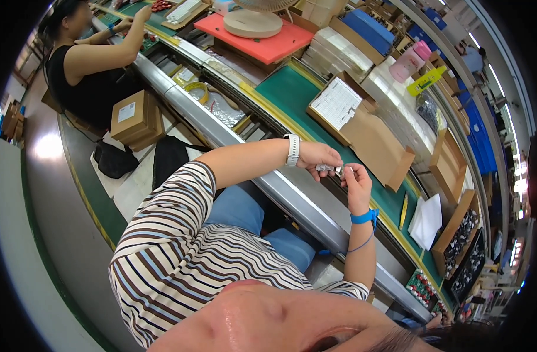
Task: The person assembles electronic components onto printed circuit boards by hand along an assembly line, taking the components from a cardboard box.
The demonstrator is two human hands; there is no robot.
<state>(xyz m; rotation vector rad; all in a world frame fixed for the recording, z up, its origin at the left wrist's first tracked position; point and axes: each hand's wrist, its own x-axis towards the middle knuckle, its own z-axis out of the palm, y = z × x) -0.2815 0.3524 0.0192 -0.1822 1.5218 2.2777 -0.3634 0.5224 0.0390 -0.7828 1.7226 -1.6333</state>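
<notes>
My left hand (317, 157), with a white watch (293, 150) on its wrist, is closed around several small white-and-silvery parts (324, 168). Close beside it, the fingertips of my right hand (357, 180) pinch together near a small silvery piece (339, 171); what exactly they grip is too small to name. A blue wrist strap (364, 216) with a thin cord sits on my right wrist. Both hands are held above the near edge of the green-topped bench, in front of an open cardboard box (380, 149) with a white printed sheet (337, 103).
A metal rail (280, 190) runs between my body and the bench. To the right lie a yellow cutter (404, 211), white sheets (425, 223) and a box of small dark parts (459, 234). A fan base (252, 23) stands on a red board. Another person works at far left.
</notes>
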